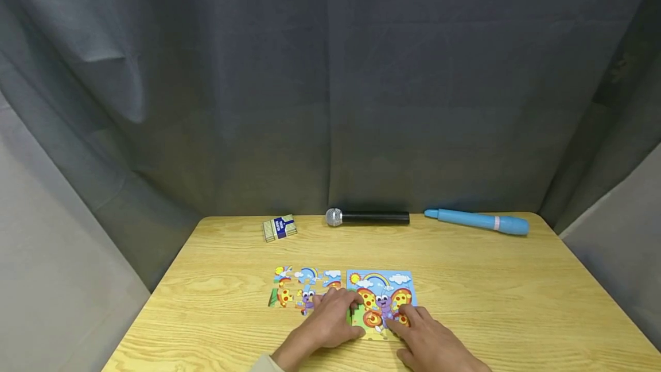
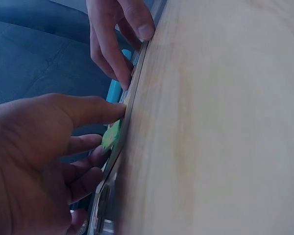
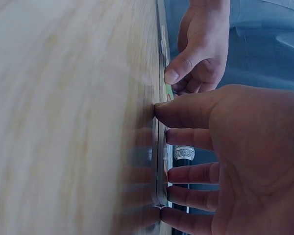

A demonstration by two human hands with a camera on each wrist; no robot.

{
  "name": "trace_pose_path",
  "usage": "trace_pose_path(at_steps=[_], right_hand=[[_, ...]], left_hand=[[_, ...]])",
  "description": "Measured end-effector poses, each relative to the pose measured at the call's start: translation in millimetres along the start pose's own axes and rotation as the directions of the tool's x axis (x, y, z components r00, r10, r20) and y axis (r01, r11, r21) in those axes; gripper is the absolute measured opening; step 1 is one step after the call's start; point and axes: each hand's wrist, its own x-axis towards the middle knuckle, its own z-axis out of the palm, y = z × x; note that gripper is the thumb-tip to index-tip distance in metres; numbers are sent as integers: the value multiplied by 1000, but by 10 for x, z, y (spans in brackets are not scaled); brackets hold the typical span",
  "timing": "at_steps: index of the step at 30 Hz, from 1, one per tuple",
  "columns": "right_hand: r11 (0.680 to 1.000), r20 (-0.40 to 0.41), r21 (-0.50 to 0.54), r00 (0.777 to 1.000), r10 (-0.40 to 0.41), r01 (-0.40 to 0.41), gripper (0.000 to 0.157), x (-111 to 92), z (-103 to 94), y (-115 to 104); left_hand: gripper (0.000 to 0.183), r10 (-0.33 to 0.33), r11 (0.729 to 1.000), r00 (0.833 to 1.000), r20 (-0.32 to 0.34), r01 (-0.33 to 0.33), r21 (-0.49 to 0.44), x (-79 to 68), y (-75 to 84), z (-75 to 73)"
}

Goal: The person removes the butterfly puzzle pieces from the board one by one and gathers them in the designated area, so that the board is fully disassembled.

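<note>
A jigsaw puzzle board (image 1: 378,281) with a purple butterfly, pizza-patterned wings and a rainbow lies flat near the table's front. My left hand (image 1: 335,319) is over its left edge, pinching a green puzzle piece (image 2: 111,137) between thumb and fingers; the piece is tilted, its lower end close to the board. On the board's lower right, my right hand (image 1: 432,338) rests with fairly straight fingers, the thumb at the near edge. Left of the board lie several puzzle pieces (image 1: 308,275) with matching pictures, some hidden behind the left hand.
Along the back of the wooden table (image 1: 490,286) lie a pack of cotton swabs or sticks (image 1: 280,228), a black microphone (image 1: 369,218) with a silver head, and a blue pen-shaped object (image 1: 475,220). Behind hangs a dark grey curtain (image 1: 268,85).
</note>
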Motion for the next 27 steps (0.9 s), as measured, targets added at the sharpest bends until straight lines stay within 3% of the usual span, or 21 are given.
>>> trace_pose_path(at_steps=[12,18,27], right_hand=[[1000,-33,-27,999,-4,3,48,5,-19,-37],[1000,-45,-28,999,-8,7,47,-3,-29,-35],[1000,-43,-21,999,-12,11,45,-24,-14,-33]], left_hand=[[56,33,999,999,-24,-32,37,-5,9,-50],[59,57,997,996,-71,-53,61,-13,-23,-96],[63,15,999,996,-86,-11,40,-120,-167,-177]])
